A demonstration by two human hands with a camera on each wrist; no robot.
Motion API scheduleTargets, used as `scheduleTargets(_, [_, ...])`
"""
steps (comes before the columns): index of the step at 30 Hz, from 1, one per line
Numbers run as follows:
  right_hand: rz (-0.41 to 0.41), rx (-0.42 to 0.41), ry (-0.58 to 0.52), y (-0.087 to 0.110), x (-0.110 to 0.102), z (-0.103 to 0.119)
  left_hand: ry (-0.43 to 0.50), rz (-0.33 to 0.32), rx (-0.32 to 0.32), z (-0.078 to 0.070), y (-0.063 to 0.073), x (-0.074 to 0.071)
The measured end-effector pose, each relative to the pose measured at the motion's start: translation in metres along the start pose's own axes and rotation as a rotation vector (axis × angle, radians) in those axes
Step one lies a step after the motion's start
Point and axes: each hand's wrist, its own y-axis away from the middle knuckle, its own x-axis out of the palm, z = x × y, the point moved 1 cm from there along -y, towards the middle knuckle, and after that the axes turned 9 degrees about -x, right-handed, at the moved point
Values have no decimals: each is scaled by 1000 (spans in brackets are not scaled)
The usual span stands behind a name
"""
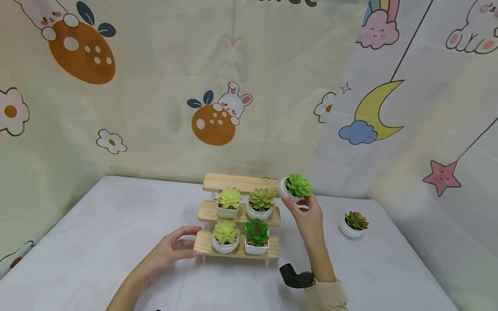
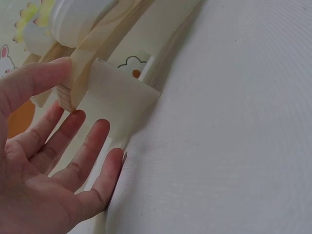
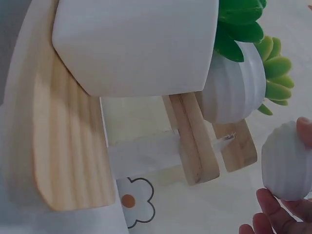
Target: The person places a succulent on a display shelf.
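Observation:
My right hand (image 1: pixel 309 218) holds a bright green potted succulent (image 1: pixel 297 185) by its round white pot, tilted, at the right end of the top board. In the right wrist view, fingertips (image 3: pixel 270 209) press on the ribbed white pot (image 3: pixel 285 163). At the left end of the bottom board, my left hand (image 1: pixel 171 248) pinches the three-tier wooden stand (image 1: pixel 274 248) between thumb and fingers. On the middle board stand two succulents, one yellow-green (image 1: pixel 229 198) and one olive-green (image 1: pixel 260 199). The bottom board carries a yellow-green succulent (image 1: pixel 225 233) and a dark green one (image 1: pixel 256 233) in a square pot.
A reddish-green succulent (image 1: pixel 352 224) in a round white pot lies tilted on the white table (image 1: pixel 369 276), to the right of my right hand. A patterned cloth backdrop (image 1: pixel 272 116) rises behind the table. A black wrist camera (image 1: pixel 295 276) sits at my right cuff.

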Motion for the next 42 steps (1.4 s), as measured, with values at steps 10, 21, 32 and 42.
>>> scheduleTargets(10, [162, -111, 91, -21, -1, 32, 3, -2, -6, 1, 0, 1])
scheduleTargets(21, [429, -144, 234, -52, 10, 70, 15, 2, -15, 4, -3, 4])
scheduleTargets(32, [571, -185, 305, -65, 31, 91, 23, 1, -21, 6, -2, 2])
scheduleTargets(42, [638, -239, 315, -67, 52, 95, 22, -6, -14, 3, -1, 0])
